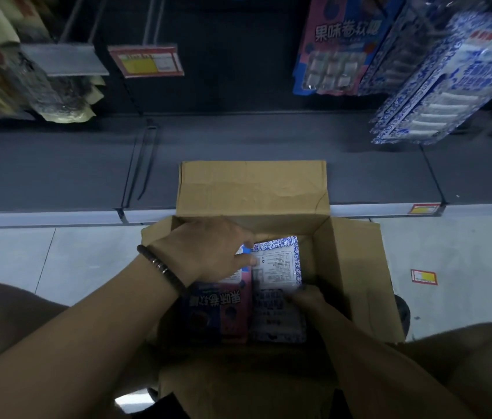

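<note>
Picking step: left hand [208, 255] pinches blue-white patterned packet [278, 267] inside brown cardboard box [253, 189], mid-frame; right hand [309, 297] grip unclear; next: lift clear

A box [356, 267] stands open on the floor [57, 255] between the person's knees, its far flap leaning onto the bottom shelf [57, 164] behind it. In the box, a left packet [217, 313] and a right packet [278, 319] lie side by side, with a far packet [278, 264] behind the right one. The left hand [208, 252] pinches the far packet's left edge; the right hand [311, 299] is at its near right corner. Hanging packets [338, 46] are above the shelf on the right, bags [12, 71] on the left. A label [424, 277] lies on the floor right of the box.
</note>
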The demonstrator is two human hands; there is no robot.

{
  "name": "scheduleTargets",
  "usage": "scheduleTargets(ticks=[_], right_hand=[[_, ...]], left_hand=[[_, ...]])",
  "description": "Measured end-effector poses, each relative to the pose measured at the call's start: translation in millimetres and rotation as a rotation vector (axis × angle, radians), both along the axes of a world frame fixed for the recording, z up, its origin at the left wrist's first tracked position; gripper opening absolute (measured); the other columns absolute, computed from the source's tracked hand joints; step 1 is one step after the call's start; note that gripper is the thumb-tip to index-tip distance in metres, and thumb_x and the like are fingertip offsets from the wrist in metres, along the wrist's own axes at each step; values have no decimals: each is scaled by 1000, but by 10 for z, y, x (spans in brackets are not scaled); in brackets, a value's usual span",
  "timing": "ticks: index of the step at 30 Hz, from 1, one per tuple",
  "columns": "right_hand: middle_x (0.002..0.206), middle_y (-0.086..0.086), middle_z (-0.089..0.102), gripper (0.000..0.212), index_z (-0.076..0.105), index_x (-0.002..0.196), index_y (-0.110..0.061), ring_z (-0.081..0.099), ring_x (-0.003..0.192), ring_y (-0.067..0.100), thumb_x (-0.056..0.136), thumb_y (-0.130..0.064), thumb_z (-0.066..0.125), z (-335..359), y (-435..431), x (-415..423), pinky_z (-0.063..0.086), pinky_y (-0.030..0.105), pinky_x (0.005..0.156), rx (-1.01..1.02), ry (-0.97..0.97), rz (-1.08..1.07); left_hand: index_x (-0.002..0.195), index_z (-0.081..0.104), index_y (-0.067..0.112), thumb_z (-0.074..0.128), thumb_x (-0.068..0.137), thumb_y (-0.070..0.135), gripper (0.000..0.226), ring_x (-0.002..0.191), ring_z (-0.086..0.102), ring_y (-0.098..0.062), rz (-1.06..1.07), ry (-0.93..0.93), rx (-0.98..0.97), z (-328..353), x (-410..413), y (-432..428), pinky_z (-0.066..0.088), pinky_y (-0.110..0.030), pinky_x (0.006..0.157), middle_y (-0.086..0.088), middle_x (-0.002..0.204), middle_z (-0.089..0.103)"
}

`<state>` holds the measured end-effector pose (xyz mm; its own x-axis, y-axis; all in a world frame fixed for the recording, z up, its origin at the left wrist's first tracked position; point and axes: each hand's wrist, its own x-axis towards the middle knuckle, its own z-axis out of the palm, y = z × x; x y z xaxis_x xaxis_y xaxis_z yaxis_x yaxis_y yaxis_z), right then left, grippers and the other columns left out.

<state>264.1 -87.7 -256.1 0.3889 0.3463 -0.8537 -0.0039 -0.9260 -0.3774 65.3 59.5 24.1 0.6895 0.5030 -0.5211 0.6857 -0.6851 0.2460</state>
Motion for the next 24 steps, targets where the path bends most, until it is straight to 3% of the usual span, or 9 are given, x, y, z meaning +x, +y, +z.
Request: scheduleTargets(ticks=[5, 7, 9, 12, 17, 21, 23, 24], right_hand=[[116, 13, 77, 32, 76, 119, -6, 74, 100, 27, 92, -22, 80, 210, -85, 4, 59, 35, 92, 114, -46, 35], [114, 11, 79, 44, 77, 115, -10, 76, 99, 29, 81, -35, 90, 113, -111, 169, 62, 43, 94, 146, -38, 37], [116, 9, 79, 62, 75, 121, -13, 77, 100, 30, 71, -45, 95, 185, -41, 376, 63, 51, 93, 193, 2, 95], [113, 13, 80, 21, 76, 116, -13, 77, 103, 36, 95, -15, 78, 1305, 187, 399, 61, 55, 95, 322, 109, 156], [118, 12, 79, 24, 72, 124, -10, 77, 107, 34, 100, -10, 70, 2654, 443, 564, 61, 51, 95, 483, 180, 290], [115, 6, 81, 23, 71, 125, -15, 79, 101, 29, 102, -15, 68, 3265, 406, 481, 63, 50, 92, 655, 83, 319], [111, 2, 81, 23, 71, 124, -15, 80, 96, 26, 101, -15, 69, 3367, 347, 321, 64, 48, 88, 762, -3, 302], [110, 0, 82, 22, 72, 123, -17, 80, 94, 24, 100, -16, 70, 3396, 322, 222, 64, 49, 88, 811, -51, 297]], left_hand=[[142, 58, 33, 54, 104, 55, 44, 128, 58, -19, -36, 37, -18, 118, -77, -31, 44, -28, 94, 6, 143, 62], [145, 57, 31, 54, 105, 54, 46, 129, 58, -20, -29, 25, -58, 172, -123, -30, 39, -26, 90, 5, 146, 61], [142, 60, 29, 55, 104, 54, 46, 127, 60, -22, -28, 8, -63, 195, -182, -32, 44, -28, 93, 1, 144, 63], [138, 62, 28, 57, 103, 51, 42, 126, 61, -24, -23, -15, -26, 204, -266, -57, 49, -32, 99, -2, 142, 65], [133, 64, 25, 58, 103, 51, 40, 125, 60, -19, 18, -82, -49, 293, -282, -127, 47, -31, 99, 2, 139, 66], [140, 56, 30, 60, 104, 47, 40, 113, 63, -1, 203, -341, -244, 475, -160, -275, 47, -16, 86, 17, 133, 63], [133, 53, 36, 62, 104, 44, 31, 91, 70, 10, 398, -529, -465, 511, -55, -350, 51, -9, 72, 18, 121, 70], [128, 52, 40, 65, 102, 45, 30, 86, 74, 8, 521, -607, -609, 556, -6, -404, 56, -13, 69, 17, 114, 72]])
